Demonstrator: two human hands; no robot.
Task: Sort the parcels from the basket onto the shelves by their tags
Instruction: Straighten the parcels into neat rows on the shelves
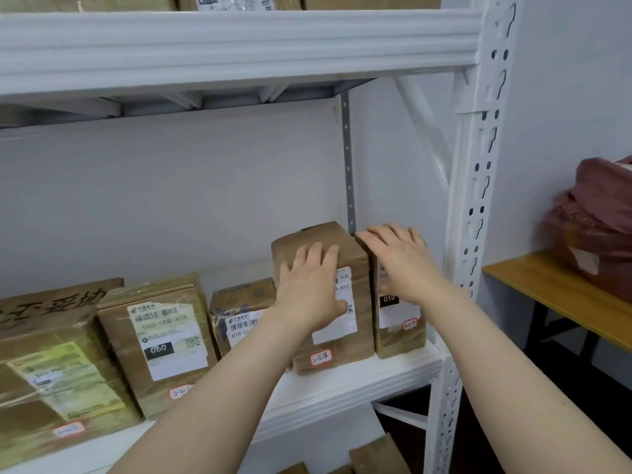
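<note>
A tall brown parcel (345, 343) with a white label and a red-edged tag reading 3-2-8 stands upright on the white shelf (359, 374). My left hand (309, 289) lies flat against its front face, fingers straight. To its right stands a narrower brown parcel (398, 331) with a black "010" patch and its own small tag. My right hand (398, 260) rests on that parcel's top and front with straight fingers. The two parcels stand side by side, touching.
More taped parcels line the shelf to the left: a small one (239, 313), one marked "060" (160, 340), and a large one (51, 378). The white shelf post (472, 234) rises on the right. Beyond it a wooden table (561, 295) holds a red bag (602, 224).
</note>
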